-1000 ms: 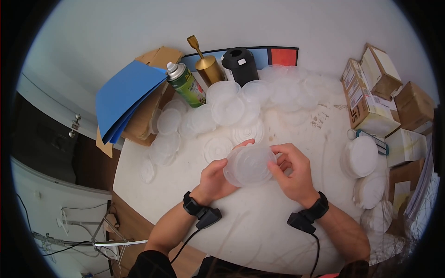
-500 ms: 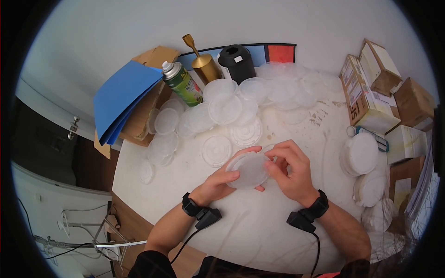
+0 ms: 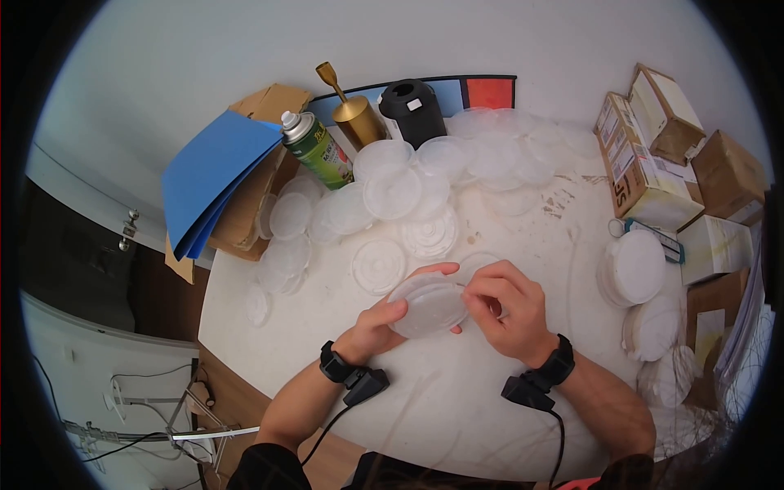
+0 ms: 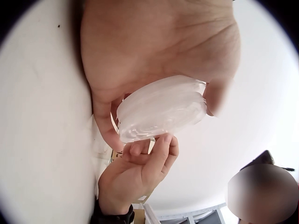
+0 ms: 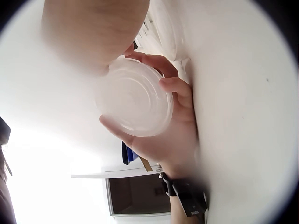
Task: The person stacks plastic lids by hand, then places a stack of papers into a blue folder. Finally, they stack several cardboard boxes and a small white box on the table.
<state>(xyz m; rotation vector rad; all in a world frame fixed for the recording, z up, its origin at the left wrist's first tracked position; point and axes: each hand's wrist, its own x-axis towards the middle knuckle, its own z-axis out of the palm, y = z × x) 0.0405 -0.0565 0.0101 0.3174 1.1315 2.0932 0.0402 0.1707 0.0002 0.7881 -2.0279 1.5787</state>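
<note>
Above the near part of the table, my left hand [image 3: 374, 325] holds a small stack of round translucent plastic lids [image 3: 428, 304], thumb on one side and fingers behind. At the stack's right edge my right hand [image 3: 514, 314] has its fingers curled, with thumb and index finger pinching the rim. In the left wrist view the lids [image 4: 161, 109] stand tilted between thumb and fingers, with a gap showing between layers at one side. The right wrist view shows the ringed face of a lid [image 5: 133, 98]. Just beyond the hands lie ringed lids [image 3: 380, 267] on the table.
Many more translucent lids [image 3: 392, 192] spread across the back of the white table [image 3: 327, 302]. Behind them stand a green spray can [image 3: 318, 151], a brass-coloured object [image 3: 358, 118] and a black cylinder [image 3: 412, 110]. Blue folders [image 3: 216, 180] are at left, cardboard boxes [image 3: 645, 180] at right.
The held lids have shifted slightly left and tilted, and my left thumb has come over their edge. My right fingers have moved from the lid's face to its rim and curled more.
</note>
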